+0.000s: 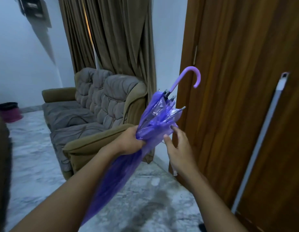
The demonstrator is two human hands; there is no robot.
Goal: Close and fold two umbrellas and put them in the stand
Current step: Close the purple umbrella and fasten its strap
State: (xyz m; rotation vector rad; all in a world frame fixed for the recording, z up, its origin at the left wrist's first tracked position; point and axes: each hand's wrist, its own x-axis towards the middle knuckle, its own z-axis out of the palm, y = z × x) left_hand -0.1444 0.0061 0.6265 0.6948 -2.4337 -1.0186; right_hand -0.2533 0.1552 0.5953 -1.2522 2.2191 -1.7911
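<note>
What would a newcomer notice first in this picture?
The translucent purple plastic umbrella stands out mid-frame, its lilac hooked handle pointing up. The left hand grips its gathered canopy while the right hand touches its folds with straight fingers. Behind sit a grey tufted sofa, left, and a brown wooden door, right.

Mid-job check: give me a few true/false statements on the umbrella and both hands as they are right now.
1. The left hand grips the purple umbrella around its gathered canopy. True.
2. The hooked handle points down at the floor. False: it points up, beside the wooden door.
3. The right hand is clenched round the handle. False: its fingers are relaxed at the canopy, well below the handle.
4. A sofa stands behind the umbrella, before brown curtains. True.
5. The umbrella is spread fully open. False: the canopy is collapsed and loosely bunched.
</note>
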